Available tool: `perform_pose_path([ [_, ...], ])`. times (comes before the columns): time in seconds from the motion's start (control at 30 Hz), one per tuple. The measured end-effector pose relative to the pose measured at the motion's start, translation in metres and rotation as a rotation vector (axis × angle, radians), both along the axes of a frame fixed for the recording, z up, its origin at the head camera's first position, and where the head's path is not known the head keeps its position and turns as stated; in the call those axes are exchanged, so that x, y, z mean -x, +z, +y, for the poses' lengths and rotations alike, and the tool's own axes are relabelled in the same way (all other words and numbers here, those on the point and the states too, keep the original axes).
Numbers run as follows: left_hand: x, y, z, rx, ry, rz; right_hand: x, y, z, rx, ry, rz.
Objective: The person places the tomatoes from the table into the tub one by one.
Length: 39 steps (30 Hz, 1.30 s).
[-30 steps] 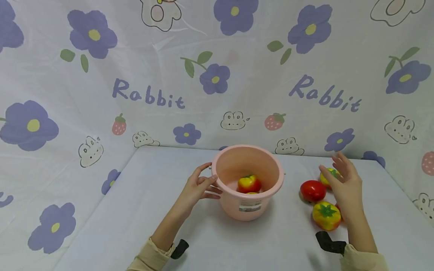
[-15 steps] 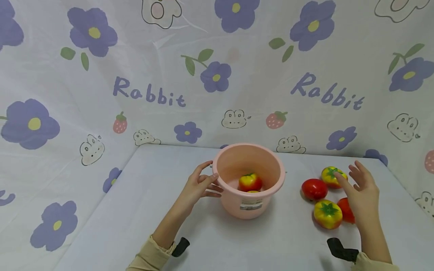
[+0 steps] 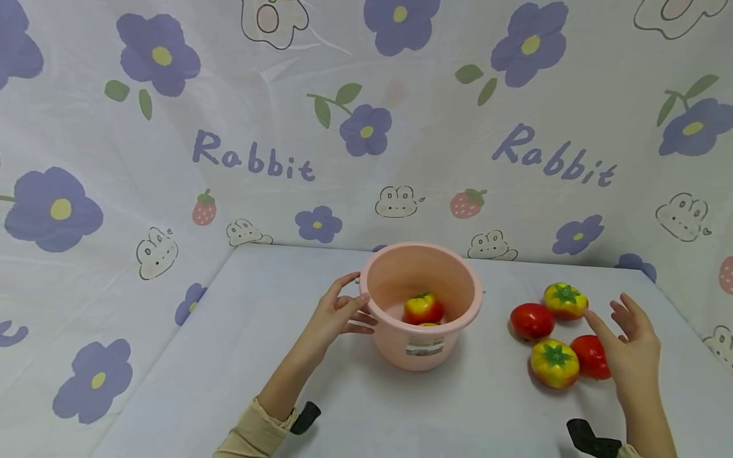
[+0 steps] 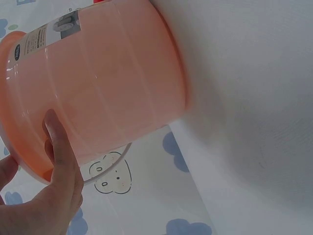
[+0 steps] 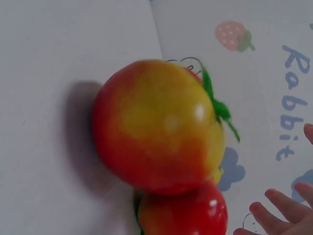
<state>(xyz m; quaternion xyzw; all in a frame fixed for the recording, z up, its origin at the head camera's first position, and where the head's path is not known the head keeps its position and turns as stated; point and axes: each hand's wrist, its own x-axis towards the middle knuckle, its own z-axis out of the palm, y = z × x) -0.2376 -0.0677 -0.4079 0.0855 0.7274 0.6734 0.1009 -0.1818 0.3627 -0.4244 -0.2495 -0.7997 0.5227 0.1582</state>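
Left hand (image 3: 336, 312) pinches the round pink plastic bucket (image 3: 395, 348) at 9 o'clock, right hand (image 3: 634, 356) spreads wide, and tbh its clumsy bump could roll those round red-and-yellow plastic-looking tomatoes (image 3: 555, 364) at the bucket's 3.

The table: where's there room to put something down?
The table has bare room between its left edge and the left hand, and a bare strip between the bucket and the tomatoes. It's crowded on the right, where four tomatoes bunch together near the right hand.
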Motion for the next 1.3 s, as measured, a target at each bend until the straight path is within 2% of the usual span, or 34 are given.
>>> perform_pose_path([
  [0.23, -0.001, 0.000, 0.001, 0.001, -0.005, 0.000, -0.004, -0.011, 0.011, 0.038, -0.040, -0.035],
  [0.47, -0.003, 0.001, 0.001, 0.009, -0.001, 0.005, 0.000, -0.035, 0.029, 0.070, -0.075, -0.072],
  [0.67, -0.003, 0.000, 0.001, 0.011, 0.000, 0.011, -0.005, -0.036, 0.026, 0.107, -0.078, -0.113],
  [0.83, -0.004, 0.000, 0.001, 0.006, -0.001, 0.011, -0.007, -0.044, 0.024, 0.125, -0.086, -0.130],
  [1.0, -0.006, 0.001, 0.001, 0.003, -0.002, 0.014, -0.006, -0.054, 0.025, 0.122, -0.090, -0.140],
  [1.3, -0.007, 0.000, 0.001, 0.001, 0.003, 0.013, -0.004, -0.055, 0.022, 0.127, -0.061, -0.165],
])
